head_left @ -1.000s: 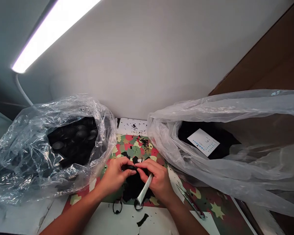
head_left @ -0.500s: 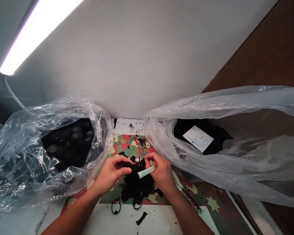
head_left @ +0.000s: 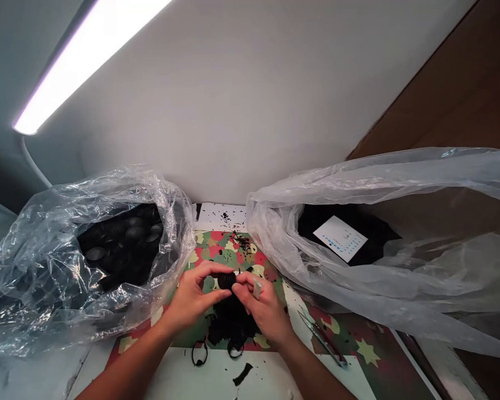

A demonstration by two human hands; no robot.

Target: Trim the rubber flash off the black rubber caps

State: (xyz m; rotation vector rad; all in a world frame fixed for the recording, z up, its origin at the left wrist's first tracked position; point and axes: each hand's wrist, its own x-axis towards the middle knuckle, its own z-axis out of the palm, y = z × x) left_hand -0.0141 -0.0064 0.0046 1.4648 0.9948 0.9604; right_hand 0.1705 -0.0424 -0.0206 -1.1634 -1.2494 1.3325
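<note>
My left hand [head_left: 195,291] pinches a small black ribbed rubber piece [head_left: 226,281] between thumb and fingers. From the other side, my right hand [head_left: 262,305] touches that piece with its fingertips. A flat pale strip-like tool [head_left: 257,289] is tucked in the right hand; most of it is hidden by the fingers. Beneath both hands lies a heap of black rubber scraps [head_left: 229,325] on a patterned mat [head_left: 210,250]. Two thin black rings, one of them a loose ring [head_left: 199,353], and a curved black offcut [head_left: 243,375] lie closer to me.
On the left, a clear plastic bag [head_left: 177,222] holds many black ribbed pieces. Another plastic bag [head_left: 270,222] opens at the right, with a white printed card [head_left: 340,239] on black contents. A red-handled metal tool [head_left: 325,339] rests right of my forearm. Overhead, a lamp [head_left: 91,61] shines.
The black piece now shows its ribbed side between my hands. The pale tool has swung back into my right hand, away from the piece. The view has shifted slightly.
</note>
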